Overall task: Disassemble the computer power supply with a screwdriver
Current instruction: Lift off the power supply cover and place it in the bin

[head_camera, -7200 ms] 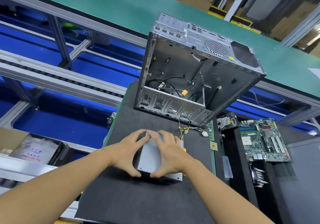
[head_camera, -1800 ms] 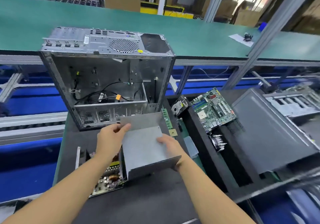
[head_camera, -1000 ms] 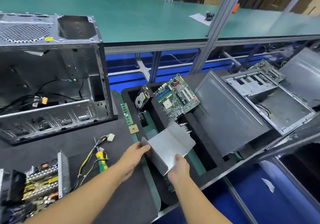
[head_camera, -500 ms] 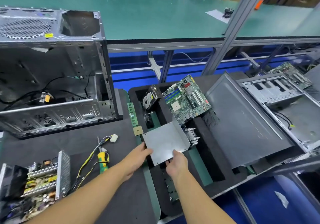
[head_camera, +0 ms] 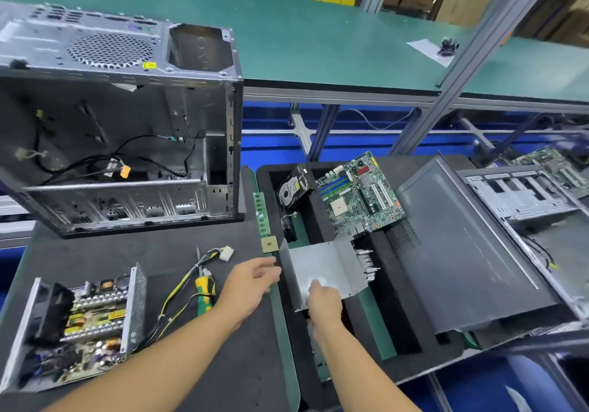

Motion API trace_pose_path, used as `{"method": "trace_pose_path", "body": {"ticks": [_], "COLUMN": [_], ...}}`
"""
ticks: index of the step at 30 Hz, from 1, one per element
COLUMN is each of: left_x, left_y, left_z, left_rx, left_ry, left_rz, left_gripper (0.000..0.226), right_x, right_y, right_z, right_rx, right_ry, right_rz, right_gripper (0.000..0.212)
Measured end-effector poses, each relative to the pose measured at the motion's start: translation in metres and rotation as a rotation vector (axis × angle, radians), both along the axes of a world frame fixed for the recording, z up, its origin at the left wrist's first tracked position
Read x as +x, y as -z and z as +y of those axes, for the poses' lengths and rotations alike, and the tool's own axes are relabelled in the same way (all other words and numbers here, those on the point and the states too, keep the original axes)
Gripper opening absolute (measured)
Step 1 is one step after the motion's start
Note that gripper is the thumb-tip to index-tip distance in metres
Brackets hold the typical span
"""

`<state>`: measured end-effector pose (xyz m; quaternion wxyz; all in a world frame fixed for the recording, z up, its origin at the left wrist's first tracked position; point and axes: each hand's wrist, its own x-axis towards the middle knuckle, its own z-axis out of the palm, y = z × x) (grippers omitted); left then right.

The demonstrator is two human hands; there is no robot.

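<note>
At the lower left of the frame the opened power supply (head_camera: pixel 76 325) lies on the dark counter (head_camera: pixel 105 252), its circuit board and fan bared. It is probably fairly heavy, with a stiff steel shell but fragile parts, so it is best lifted by the sheet-metal walls rather than the board or the trailing cables (head_camera: pixel 188 284). Just right of it the green-and-yellow screwdriver (head_camera: pixel 204 295) lies among those cables, untouched. Lower centre, the left hand (head_camera: pixel 251 284) is open with relaxed fingers and holds nothing; it is near the cover's left edge, though whether they touch is unclear. The removed metal cover (head_camera: pixel 325 268), likely light, rigid and sharp-edged, sits tilted over the black tray (head_camera: pixel 401 287). The right hand (head_camera: pixel 323 300) grips its near edge, somewhat blurred.
</note>
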<state>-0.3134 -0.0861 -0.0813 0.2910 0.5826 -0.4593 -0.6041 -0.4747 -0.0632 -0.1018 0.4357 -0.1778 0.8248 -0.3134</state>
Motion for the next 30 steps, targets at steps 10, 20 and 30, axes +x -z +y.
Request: {"method": "trace_pose_path", "body": {"ticks": [10,20,30], "left_x": [0.069,0.218,0.299], "left_y": [-0.016,-0.028,0.007], "left_z": [-0.005,-0.004,0.021], "left_rx": [-0.052,-0.495,-0.256], "left_ry": [-0.09,0.188,-0.042], "left_rz": [-0.111,-0.853,-0.742], "left_gripper": [0.043,0.026,0.042], "right_x": [0.094,0.152,0.188], "right_y": [-0.055,-0.003,0.006], "right_z": [-0.026,-0.021,-0.008], "right_rx": [-0.438,0.184,0.106], "right_ry": [-0.729,-0.894,-0.834], "right_rz": [0.22,0.272,0.368], "right_gripper": [0.027,0.032,0.06]}}
